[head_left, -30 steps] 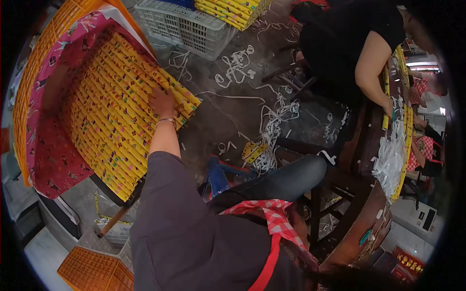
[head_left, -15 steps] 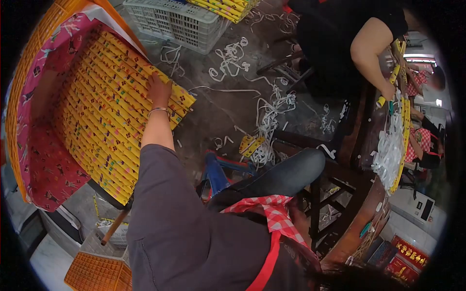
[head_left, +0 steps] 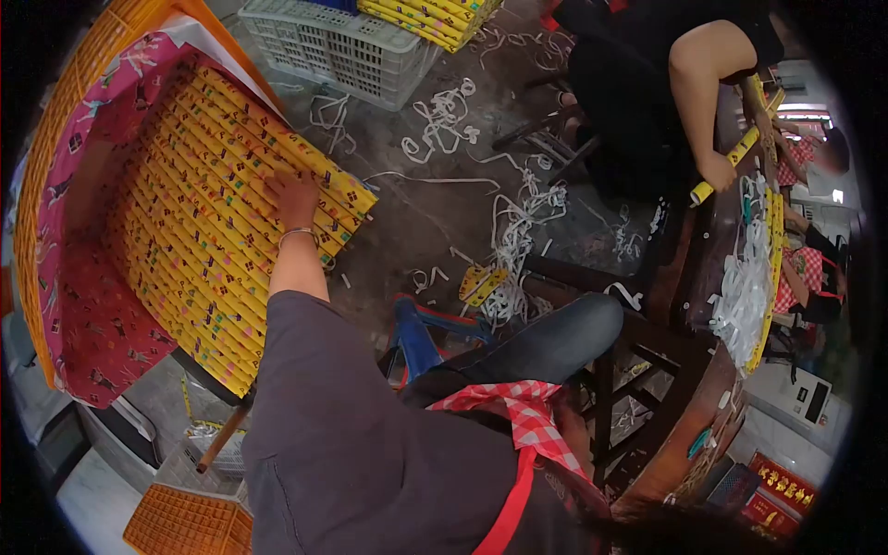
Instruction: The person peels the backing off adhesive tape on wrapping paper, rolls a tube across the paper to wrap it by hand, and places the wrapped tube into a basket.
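Observation:
My left hand (head_left: pixel 294 199), with a thin bracelet at the wrist, lies palm down on a large row of yellow patterned tubes (head_left: pixel 199 222). Its fingers are spread and flat, closed around nothing. The tubes lie side by side, slanting, inside an orange basket (head_left: pixel 39 231) lined with pink printed cloth (head_left: pixel 102 342). Their near ends stick out toward the floor, just right of my hand. My right hand is out of view.
A co-worker's hand (head_left: pixel 716 172) holds a yellow tube (head_left: pixel 740 155) over the dark wooden table (head_left: pixel 689 287) at right. White strips (head_left: pixel 740 296) lie on that table, others (head_left: pixel 513 240) on the floor. A grey crate (head_left: pixel 347 55) stands behind; a blue stool (head_left: pixel 416 342) is near my knee.
My left hand has shifted slightly left and down over the tubes from half a second ago, still spread. The co-worker's hand has moved left, with the tube now tilted across the table edge.

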{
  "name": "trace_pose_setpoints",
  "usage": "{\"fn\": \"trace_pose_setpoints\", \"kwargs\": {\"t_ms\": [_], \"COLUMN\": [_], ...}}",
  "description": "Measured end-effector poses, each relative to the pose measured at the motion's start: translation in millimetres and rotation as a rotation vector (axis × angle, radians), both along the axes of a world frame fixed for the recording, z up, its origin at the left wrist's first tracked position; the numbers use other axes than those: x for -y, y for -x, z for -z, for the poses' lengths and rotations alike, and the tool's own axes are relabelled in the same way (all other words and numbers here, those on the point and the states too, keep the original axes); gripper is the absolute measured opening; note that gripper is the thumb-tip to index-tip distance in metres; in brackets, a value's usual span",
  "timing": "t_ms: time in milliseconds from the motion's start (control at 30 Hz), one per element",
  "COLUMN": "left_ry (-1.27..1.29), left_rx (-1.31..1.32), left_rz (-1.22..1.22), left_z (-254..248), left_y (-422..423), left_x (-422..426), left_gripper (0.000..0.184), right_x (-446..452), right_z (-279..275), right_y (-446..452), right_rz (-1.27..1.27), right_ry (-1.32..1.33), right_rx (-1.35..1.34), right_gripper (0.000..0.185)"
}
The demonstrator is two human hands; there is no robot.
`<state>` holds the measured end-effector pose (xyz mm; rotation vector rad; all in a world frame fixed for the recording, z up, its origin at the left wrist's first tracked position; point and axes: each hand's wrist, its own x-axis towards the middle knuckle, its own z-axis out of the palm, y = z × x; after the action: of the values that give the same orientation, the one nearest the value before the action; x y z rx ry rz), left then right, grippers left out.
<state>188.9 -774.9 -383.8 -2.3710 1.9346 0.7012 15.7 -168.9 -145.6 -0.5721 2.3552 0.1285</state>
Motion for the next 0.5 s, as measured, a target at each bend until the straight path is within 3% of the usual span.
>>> {"fn": "trace_pose_setpoints", "kwargs": {"t_ms": [200, 367, 400, 433, 467, 500], "left_ry": [-0.144, -0.142, 0.035, 0.213, 0.322, 0.436], "left_rx": [-0.004, -0.080, -0.040, -0.005, -0.094, -0.200], "left_rz": [0.018, 0.047, 0.070, 0.101, 0.148, 0.208], "left_z": [-13, 37, 66, 53, 36, -16], "left_y": [6, -14, -19, -9, -2, 10], "left_x": [7, 41, 43, 39, 27, -7], "left_gripper": [0.073, 0.070, 0.065, 0.061, 0.050, 0.040], "right_x": [-18, -61, -88, -91, -100, -88], "right_z": [4, 32, 55, 60, 56, 31], "right_y": [-14, -17, -13, -15, -21, -29], "right_rz": [0.020, 0.011, -0.146, -0.294, -0.268, -0.187], "right_ry": [0.084, 0.107, 0.172, 0.236, 0.241, 0.292], "right_rx": [-0.027, -0.041, -0.112, -0.187, -0.200, -0.235], "right_gripper": [0.036, 0.043, 0.043, 0.044, 0.044, 0.044]}}
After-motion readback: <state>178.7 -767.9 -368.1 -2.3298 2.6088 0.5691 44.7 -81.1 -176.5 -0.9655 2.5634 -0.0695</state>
